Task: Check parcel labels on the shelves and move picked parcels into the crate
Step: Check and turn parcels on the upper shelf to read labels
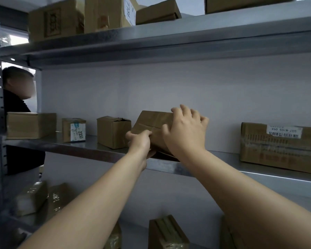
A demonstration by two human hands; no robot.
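Centre of frame: a brown parcel [151, 121] sits tilted on the middle shelf [75, 147], its near edge at the shelf lip. Left hand [140, 141] grasps its lower left corner, thumb on the front face. Right hand [185, 131] grips the upper right side, fingers curled over the top edge. Left of it stand a small box [113, 132] with loose flaps and a box marked 2350 [73, 129]. Far right lies a large box [280, 146] with a barcode label. Another person [16, 97] stands at the left edge, behind the rack.
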